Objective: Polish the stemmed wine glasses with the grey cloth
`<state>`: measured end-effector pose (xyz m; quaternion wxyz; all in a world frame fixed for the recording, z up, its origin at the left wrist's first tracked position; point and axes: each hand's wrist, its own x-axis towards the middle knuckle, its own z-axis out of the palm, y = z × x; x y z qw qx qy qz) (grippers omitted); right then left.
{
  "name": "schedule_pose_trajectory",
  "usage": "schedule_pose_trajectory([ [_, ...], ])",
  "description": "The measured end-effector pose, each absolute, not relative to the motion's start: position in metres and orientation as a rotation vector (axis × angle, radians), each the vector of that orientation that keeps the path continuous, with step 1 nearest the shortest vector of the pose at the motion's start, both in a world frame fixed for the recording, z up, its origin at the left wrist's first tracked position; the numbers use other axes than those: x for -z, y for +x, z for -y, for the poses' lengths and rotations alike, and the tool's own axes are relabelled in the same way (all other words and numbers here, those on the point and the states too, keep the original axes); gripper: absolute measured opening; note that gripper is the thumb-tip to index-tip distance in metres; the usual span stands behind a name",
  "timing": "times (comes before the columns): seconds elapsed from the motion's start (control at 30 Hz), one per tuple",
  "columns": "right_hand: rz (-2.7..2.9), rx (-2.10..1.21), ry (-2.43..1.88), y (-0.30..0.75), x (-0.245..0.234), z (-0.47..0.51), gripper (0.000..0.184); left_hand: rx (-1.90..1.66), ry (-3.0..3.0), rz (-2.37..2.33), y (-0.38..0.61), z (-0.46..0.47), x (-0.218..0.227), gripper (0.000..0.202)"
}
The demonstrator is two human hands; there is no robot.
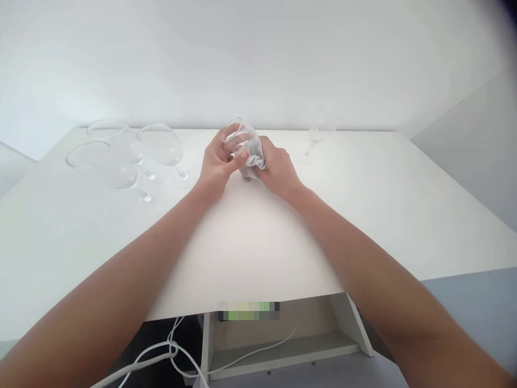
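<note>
My left hand [216,167] grips a clear glass [238,134] near the middle of the white table [250,237], fingers wrapped round its bowl. My right hand [278,170] is closed on a grey-white cloth [253,153] that is pressed against and into the glass. Both hands meet above the far half of the tabletop.
Three big round wine glasses [115,153] stand at the far left. A slim stemmed glass [317,134] stands at the far right, near the wall. White cables [169,353] hang below the table's front edge, beside a shelf [283,350].
</note>
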<state>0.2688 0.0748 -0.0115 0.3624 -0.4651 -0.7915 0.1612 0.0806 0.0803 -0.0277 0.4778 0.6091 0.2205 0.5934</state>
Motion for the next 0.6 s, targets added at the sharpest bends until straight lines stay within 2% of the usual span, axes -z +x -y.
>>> schedule_pose_trajectory([
  [0.17,2.063,-0.313,-1.135,0.273,0.013,-0.076,0.05,-1.507,1.462,-0.555,0.08,-0.083,0.027,0.071],
  [0.4,1.694,-0.202,-1.026,0.276,0.015,-0.078,0.04,-1.601,1.433,-0.678,0.075,-0.088,0.027,0.067],
  [0.5,1.587,-0.404,-1.053,0.274,0.011,-0.077,0.048,-1.605,1.411,-0.657,0.077,-0.083,0.024,0.064],
  [0.6,1.579,-0.817,-1.032,0.268,0.008,-0.076,0.066,-1.635,1.412,-0.58,0.081,-0.076,0.018,0.06],
])
